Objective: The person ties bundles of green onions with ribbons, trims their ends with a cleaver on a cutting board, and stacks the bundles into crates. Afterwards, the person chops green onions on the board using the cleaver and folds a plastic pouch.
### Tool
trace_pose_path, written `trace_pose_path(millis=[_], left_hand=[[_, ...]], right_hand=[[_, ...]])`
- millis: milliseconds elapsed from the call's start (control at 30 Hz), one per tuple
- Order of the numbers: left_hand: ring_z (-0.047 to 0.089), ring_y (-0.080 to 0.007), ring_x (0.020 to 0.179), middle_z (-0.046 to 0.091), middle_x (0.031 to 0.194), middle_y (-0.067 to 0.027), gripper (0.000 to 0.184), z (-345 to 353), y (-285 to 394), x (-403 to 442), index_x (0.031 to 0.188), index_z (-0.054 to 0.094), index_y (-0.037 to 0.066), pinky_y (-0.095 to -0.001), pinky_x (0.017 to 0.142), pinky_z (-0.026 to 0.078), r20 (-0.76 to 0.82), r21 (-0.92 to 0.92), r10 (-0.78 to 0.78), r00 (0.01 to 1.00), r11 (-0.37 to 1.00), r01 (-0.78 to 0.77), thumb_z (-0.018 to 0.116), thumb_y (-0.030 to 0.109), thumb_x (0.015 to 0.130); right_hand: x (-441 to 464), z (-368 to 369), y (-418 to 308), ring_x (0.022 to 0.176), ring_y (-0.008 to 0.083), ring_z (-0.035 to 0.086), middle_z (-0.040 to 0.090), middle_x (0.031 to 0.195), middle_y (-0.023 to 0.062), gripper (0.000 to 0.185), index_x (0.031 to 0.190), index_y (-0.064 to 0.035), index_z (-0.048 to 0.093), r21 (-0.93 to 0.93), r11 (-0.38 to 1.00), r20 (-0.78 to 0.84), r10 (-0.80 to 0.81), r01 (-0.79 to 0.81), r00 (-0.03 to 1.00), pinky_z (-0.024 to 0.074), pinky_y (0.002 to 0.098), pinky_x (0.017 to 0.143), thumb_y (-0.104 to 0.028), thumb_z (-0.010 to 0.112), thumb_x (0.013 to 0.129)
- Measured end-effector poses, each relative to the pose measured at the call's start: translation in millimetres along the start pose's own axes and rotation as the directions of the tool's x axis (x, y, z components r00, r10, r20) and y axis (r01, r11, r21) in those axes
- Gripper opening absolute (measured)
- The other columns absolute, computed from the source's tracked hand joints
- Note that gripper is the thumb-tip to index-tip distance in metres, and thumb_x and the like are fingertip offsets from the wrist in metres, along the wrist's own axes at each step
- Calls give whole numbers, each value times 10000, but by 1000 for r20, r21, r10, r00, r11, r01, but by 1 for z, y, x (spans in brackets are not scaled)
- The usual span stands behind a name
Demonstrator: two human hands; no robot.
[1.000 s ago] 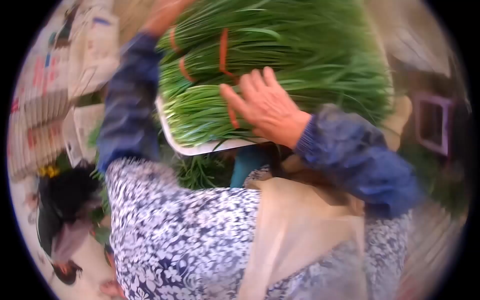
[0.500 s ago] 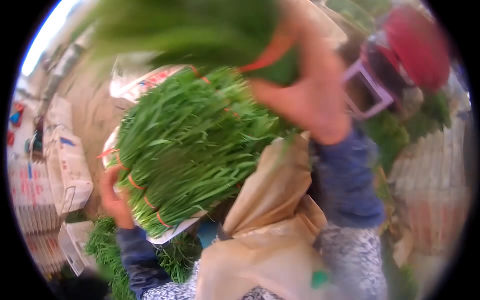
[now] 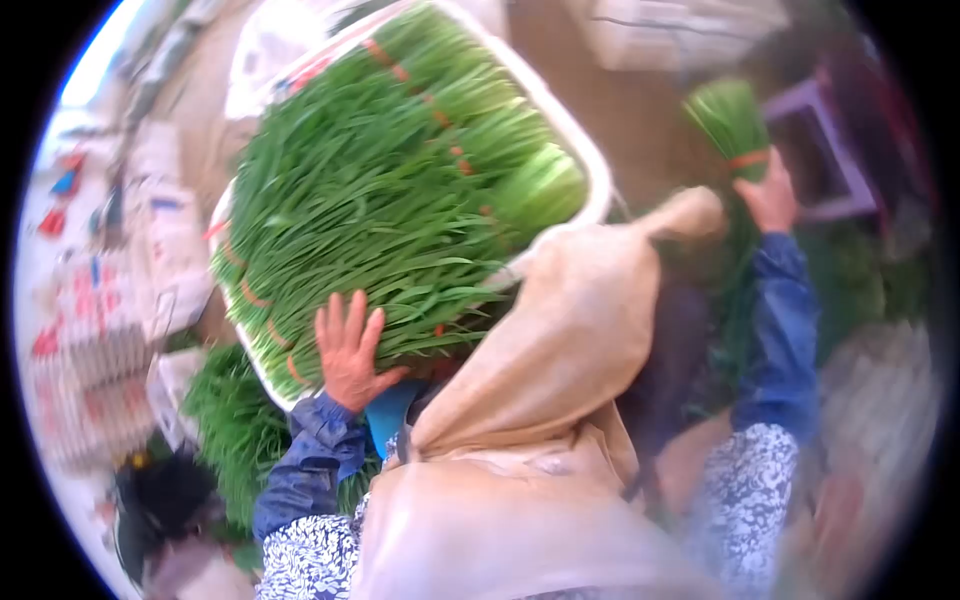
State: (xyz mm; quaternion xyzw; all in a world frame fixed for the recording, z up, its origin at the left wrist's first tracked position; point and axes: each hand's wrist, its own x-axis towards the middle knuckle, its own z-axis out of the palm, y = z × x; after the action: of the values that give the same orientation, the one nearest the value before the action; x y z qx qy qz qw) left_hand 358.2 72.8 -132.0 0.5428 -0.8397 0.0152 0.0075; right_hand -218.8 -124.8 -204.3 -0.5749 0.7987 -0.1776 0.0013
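Note:
A white crate (image 3: pixel 597 180) in front of me is packed with bunches of long green leaves like Chinese chives (image 3: pixel 370 200), tied with orange bands. My left hand (image 3: pixel 349 362) lies with spread fingers on the leaves at the crate's near edge. Out to the right, my right hand (image 3: pixel 770 200) is closed round a separate bunch of chives (image 3: pixel 727 112) just below its orange band. The pale stem ends of that bunch point up and away, and its leaves hang below the hand, partly blurred.
More loose greens (image 3: pixel 235 420) lie below the crate on the left. White foam boxes (image 3: pixel 175 250) are stacked at far left. A purple frame (image 3: pixel 830 150) stands beyond my right hand. My tan apron (image 3: pixel 560 330) bulges up against the crate's near corner.
My right hand has swung from above the crate out to the right, with a bunch of chives in it. My left hand has shifted from the crate's left side onto the near leaves.

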Motion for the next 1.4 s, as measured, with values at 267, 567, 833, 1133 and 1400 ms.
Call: trace_pose_path(millis=[267,567,833,1133,1400], left_hand=[[238,-468,1394,315,1512,-210,908,-20,-7,-2,1381,431,83,-626,1112,137,-4,104,-88,996,991,88,647,664,717],[187,-419,1418,293,1544,-101,867,29,-51,45,1402,447,136,-627,1117,93,-123,155,-65,990,984,84,465,745,786],[150,-359,1454,234,1576,-71,809,34,24,88,1469,379,217,-610,1143,91,-261,-34,119,958,991,-132,619,563,778],[190,-330,1449,211,1591,-15,731,43,-25,67,1524,261,226,-587,1136,131,-246,328,246,938,931,-158,343,627,918],[229,-339,1435,163,1604,53,736,53,-43,91,1533,228,271,-598,1107,173,-262,257,207,943,957,-138,339,639,905]], right_hand=[[29,102,11,1358,360,389,413,1459,210,859,1504,-172,300,38,997,631,-82,74,771,331,501,1079,-661,549,845],[26,-97,-130,845,312,638,672,988,168,398,1190,4,592,441,670,-9,-662,598,749,512,371,751,-204,669,859],[-160,-148,-272,799,267,645,661,880,90,287,990,-65,633,599,362,-111,-846,715,521,508,372,715,-264,666,785],[-247,-135,-227,716,291,643,640,787,85,146,806,-83,655,560,524,-458,-450,641,767,526,396,601,-186,629,704],[-384,-172,-74,780,304,631,633,856,143,184,1011,3,637,639,768,-371,345,-33,862,505,355,682,25,621,829]])
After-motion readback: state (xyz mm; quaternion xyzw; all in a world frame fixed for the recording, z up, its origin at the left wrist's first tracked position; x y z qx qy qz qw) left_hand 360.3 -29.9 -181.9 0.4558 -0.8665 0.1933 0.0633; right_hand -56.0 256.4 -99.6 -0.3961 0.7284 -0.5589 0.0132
